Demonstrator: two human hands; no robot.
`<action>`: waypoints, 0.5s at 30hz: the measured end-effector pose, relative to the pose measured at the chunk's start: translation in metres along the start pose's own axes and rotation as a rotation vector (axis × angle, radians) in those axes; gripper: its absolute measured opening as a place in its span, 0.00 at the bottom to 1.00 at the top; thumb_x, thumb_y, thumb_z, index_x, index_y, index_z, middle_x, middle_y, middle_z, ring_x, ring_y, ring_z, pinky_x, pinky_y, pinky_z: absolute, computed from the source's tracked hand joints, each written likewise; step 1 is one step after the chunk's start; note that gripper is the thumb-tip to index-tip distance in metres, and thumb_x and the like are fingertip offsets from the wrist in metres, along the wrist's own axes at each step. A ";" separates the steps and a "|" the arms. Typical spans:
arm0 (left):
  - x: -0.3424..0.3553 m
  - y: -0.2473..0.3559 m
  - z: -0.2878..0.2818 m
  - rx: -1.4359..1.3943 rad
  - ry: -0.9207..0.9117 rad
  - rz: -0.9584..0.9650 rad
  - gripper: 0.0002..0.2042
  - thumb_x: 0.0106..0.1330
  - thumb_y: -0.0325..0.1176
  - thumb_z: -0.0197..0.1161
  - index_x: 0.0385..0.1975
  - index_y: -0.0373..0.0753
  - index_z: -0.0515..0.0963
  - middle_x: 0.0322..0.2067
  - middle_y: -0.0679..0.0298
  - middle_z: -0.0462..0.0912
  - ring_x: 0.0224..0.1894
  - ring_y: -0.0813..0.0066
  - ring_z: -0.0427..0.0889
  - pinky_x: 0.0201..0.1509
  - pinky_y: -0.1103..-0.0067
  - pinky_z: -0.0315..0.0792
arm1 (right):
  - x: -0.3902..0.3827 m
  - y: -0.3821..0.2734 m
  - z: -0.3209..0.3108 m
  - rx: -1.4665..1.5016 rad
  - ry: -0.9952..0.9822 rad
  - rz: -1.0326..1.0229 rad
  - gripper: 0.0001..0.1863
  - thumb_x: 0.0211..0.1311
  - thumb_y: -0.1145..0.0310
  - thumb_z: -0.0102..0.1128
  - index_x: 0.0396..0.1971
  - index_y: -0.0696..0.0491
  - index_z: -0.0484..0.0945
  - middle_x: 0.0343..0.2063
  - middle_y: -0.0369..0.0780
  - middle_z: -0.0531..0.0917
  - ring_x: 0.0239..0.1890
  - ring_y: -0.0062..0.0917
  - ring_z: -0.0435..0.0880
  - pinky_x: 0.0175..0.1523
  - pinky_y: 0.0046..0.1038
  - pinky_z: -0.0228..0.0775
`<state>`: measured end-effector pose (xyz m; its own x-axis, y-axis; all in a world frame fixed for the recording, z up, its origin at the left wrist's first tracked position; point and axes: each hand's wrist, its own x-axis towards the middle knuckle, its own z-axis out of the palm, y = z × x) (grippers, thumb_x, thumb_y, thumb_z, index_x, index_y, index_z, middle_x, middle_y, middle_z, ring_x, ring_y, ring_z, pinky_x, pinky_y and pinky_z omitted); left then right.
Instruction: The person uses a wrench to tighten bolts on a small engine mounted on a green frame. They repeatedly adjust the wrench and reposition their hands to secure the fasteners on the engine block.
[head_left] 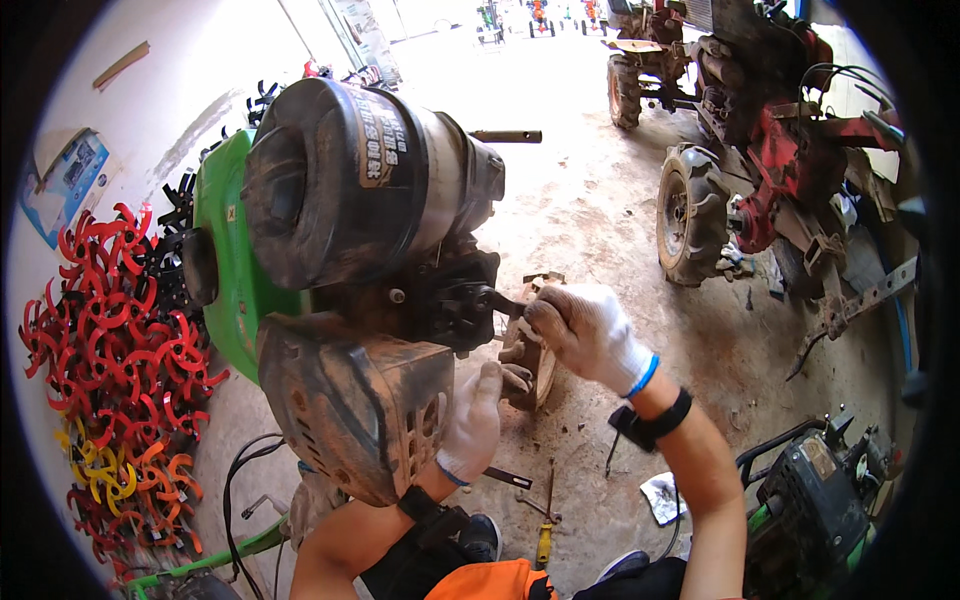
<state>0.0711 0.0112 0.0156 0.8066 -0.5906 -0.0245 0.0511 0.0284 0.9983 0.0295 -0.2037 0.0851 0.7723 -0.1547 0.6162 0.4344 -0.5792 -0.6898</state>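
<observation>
A dirty engine stands before me, with a large black and cream air filter canister (330,180) on top, a green tank (225,260) on its left and a dusty slotted muffler cover (350,400) toward me. My right hand (585,335), in a white glove, is closed around a dark metal tool (507,304) that reaches to the black part (460,305) on the engine's right side. Just below, my gloved left hand (475,415) is beside the muffler cover, thumb and fingers apart. Its dirt-darkened fingertips are near a rusty wheel-like part (540,375); contact is unclear.
Red curved tiller blades (120,330) are heaped along the left wall, with yellow ones (103,472) below. A yellow-handled screwdriver (544,545) lies on the floor by my feet. Red machinery with a treaded tyre (690,215) stands right; another black engine (815,500) is lower right.
</observation>
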 end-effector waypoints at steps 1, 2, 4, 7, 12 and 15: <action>0.001 -0.001 0.001 -0.004 0.002 0.004 0.29 0.91 0.46 0.39 0.38 0.31 0.82 0.52 0.52 0.85 0.53 0.65 0.84 0.65 0.69 0.76 | 0.007 0.000 -0.010 -0.128 -0.082 0.014 0.10 0.77 0.65 0.63 0.34 0.54 0.84 0.18 0.46 0.76 0.19 0.39 0.77 0.29 0.36 0.72; 0.001 -0.002 0.002 0.006 0.007 0.006 0.29 0.91 0.46 0.39 0.38 0.31 0.82 0.51 0.52 0.85 0.53 0.65 0.84 0.64 0.69 0.76 | 0.015 -0.002 -0.016 -0.192 -0.124 0.013 0.12 0.76 0.63 0.64 0.34 0.53 0.85 0.19 0.46 0.78 0.20 0.40 0.79 0.29 0.36 0.73; 0.001 -0.004 0.004 0.027 0.016 0.011 0.29 0.91 0.46 0.39 0.37 0.30 0.82 0.50 0.53 0.85 0.53 0.66 0.84 0.64 0.69 0.76 | 0.029 -0.007 -0.026 -0.287 -0.193 -0.006 0.14 0.76 0.59 0.64 0.34 0.52 0.86 0.19 0.47 0.80 0.21 0.42 0.82 0.30 0.38 0.75; 0.001 -0.004 0.005 0.045 0.015 0.027 0.29 0.91 0.46 0.39 0.37 0.31 0.82 0.50 0.53 0.85 0.52 0.67 0.83 0.64 0.69 0.76 | 0.051 -0.013 -0.038 -0.381 -0.274 -0.094 0.18 0.77 0.54 0.64 0.32 0.52 0.86 0.20 0.47 0.81 0.23 0.43 0.84 0.31 0.40 0.76; 0.001 -0.002 0.009 0.027 -0.005 0.039 0.29 0.91 0.45 0.39 0.37 0.30 0.83 0.50 0.53 0.85 0.52 0.67 0.83 0.65 0.70 0.75 | 0.087 -0.017 -0.051 -0.388 -0.449 -0.148 0.23 0.79 0.48 0.61 0.36 0.55 0.89 0.24 0.47 0.86 0.27 0.42 0.88 0.39 0.41 0.82; 0.003 -0.002 0.010 0.062 -0.001 -0.032 0.29 0.91 0.46 0.40 0.37 0.30 0.83 0.49 0.52 0.85 0.53 0.66 0.82 0.65 0.69 0.75 | 0.106 -0.021 -0.054 -0.430 -0.446 -0.182 0.20 0.73 0.50 0.69 0.32 0.53 0.85 0.23 0.45 0.84 0.27 0.42 0.86 0.36 0.41 0.79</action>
<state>0.0675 0.0018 0.0142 0.8044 -0.5914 -0.0562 0.0398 -0.0407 0.9984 0.0772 -0.2513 0.1850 0.8627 0.2700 0.4275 0.4231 -0.8484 -0.3181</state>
